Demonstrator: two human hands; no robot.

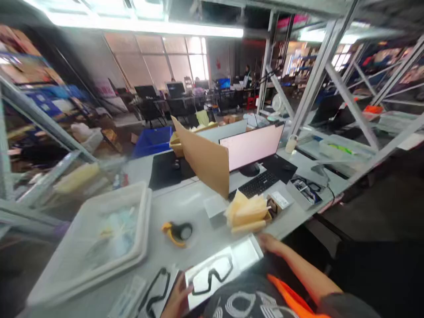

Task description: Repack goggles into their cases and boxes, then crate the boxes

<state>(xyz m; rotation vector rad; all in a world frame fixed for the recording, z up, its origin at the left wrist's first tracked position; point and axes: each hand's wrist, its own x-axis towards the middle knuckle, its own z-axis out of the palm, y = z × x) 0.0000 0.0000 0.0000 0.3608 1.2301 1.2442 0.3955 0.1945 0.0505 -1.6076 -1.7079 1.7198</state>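
While holding white box (240, 257) with black goggle-frame shape (210, 282) at near side of worktop (180, 201), pinching left end with left hand (178, 293); touching other end with right hand (271, 244), cannot tell if gripping. Could drop past worktop edge if loosely supported on the right; could bump tape dispenser (180, 230) or yellow packing sheets (247, 211) if swung forward.

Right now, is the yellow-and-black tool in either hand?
No, the yellow-and-black tool lies on the table, apart from the left hand and right hand.
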